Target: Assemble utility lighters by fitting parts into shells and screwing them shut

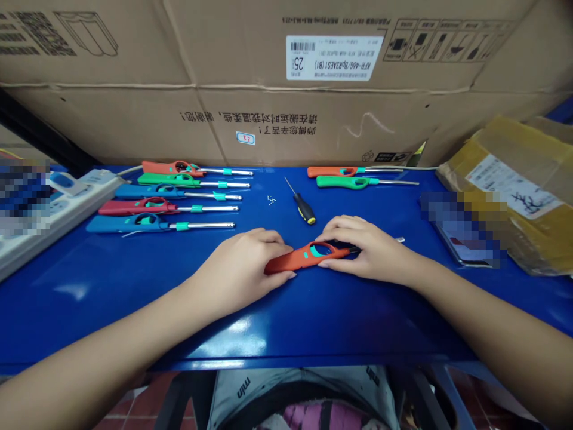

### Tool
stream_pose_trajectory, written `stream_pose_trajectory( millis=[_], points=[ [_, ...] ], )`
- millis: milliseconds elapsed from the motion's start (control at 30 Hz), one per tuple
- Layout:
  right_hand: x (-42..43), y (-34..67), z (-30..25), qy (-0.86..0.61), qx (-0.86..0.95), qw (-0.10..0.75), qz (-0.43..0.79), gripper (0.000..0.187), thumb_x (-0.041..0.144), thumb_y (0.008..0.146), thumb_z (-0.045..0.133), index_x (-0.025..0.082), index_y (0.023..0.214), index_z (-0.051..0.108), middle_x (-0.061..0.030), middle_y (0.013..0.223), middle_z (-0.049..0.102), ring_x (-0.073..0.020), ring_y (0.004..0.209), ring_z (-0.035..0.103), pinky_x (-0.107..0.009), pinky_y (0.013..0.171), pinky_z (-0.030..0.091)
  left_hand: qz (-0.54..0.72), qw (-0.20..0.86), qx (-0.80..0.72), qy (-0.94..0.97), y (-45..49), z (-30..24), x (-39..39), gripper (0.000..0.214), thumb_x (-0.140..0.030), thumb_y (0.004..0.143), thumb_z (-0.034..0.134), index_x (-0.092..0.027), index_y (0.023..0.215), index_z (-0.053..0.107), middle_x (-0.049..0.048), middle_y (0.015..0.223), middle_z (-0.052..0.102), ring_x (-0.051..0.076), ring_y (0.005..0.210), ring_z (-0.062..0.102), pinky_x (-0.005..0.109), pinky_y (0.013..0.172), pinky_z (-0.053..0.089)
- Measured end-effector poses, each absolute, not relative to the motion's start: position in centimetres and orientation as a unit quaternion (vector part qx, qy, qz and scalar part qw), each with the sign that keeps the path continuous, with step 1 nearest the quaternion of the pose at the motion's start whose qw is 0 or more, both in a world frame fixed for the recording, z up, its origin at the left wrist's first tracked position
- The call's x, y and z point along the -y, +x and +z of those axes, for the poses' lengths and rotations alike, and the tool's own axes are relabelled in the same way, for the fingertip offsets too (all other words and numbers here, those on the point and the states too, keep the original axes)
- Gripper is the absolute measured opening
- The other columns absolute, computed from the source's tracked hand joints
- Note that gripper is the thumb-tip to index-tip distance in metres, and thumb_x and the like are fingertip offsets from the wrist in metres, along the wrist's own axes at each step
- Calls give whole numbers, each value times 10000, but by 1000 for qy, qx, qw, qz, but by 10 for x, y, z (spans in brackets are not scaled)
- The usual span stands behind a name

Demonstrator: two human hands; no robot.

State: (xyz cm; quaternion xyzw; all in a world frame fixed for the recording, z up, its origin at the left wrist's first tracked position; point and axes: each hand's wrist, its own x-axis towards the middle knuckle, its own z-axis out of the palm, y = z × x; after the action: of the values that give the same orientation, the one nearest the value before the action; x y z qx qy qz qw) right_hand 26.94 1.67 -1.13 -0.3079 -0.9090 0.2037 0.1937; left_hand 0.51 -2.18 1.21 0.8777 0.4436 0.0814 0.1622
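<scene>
An orange long-necked lighter (295, 259) lies across the middle of the blue table, its metal tube pointing right. My left hand (255, 263) is closed round its handle end, thumb in front and fingers behind. Around the front of the lighter, by the trigger opening and the start of the tube, my right hand (362, 248) is closed too. Part of the tube is hidden under that hand, and its tip shows beyond. Just behind my hands lies a screwdriver (305, 209) with a black and yellow handle. Beside it is a small bent wire piece (271, 200).
Several lighters (134, 207) form a column at the left, near a white power strip (58, 215). An orange lighter (331, 172) and a green lighter (340, 181) lie at the back. Right are a phone (465, 239) and a taped package (505, 179). A cardboard wall (250, 107) rises behind.
</scene>
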Motion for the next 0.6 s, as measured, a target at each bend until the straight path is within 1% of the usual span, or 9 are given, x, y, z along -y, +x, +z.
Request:
stream_pose_trajectory(
  millis=[167, 400, 500, 600],
  points=[
    [-16, 267, -11, -305, 893, 218, 248, 273, 298, 883, 710, 208, 1139, 683, -76, 1081, 662, -199, 993, 645, -320, 877, 499, 81, 186, -460, 865, 7, 14, 21, 217, -307, 910, 669, -224, 1102, 722, 44, 1070, 678, 236, 999, 651, 344, 832, 531],
    [-17, 266, -15, -315, 883, 222, 266, 317, 302, 865, 736, 200, 1159, 676, -64, 1077, 644, -167, 876, 615, -289, 774, 505, 64, 175, -479, 858, 6, 18, 25, 189, -314, 902, 660, -249, 1069, 723, 14, 1041, 669, 218, 948, 659, 323, 752, 519],
    [-17, 266, -16, -314, 883, 226, 265, 314, 292, 864, 736, 194, 1157, 675, -62, 1067, 644, -165, 871, 614, -290, 780, 506, 59, 169, -480, 859, 5, 18, 25, 162, -311, 921, 642, -254, 1048, 726, 9, 1028, 668, 213, 949, 655, 321, 763, 516],
    [-18, 267, -17, -311, 885, 226, 264, 313, 283, 871, 730, 201, 1167, 674, -65, 1084, 641, -175, 922, 626, -299, 825, 510, 60, 162, -479, 861, 6, 17, 25, 167, -320, 919, 648, -254, 1053, 722, 10, 1027, 669, 217, 955, 655, 320, 756, 512]
  ],
)
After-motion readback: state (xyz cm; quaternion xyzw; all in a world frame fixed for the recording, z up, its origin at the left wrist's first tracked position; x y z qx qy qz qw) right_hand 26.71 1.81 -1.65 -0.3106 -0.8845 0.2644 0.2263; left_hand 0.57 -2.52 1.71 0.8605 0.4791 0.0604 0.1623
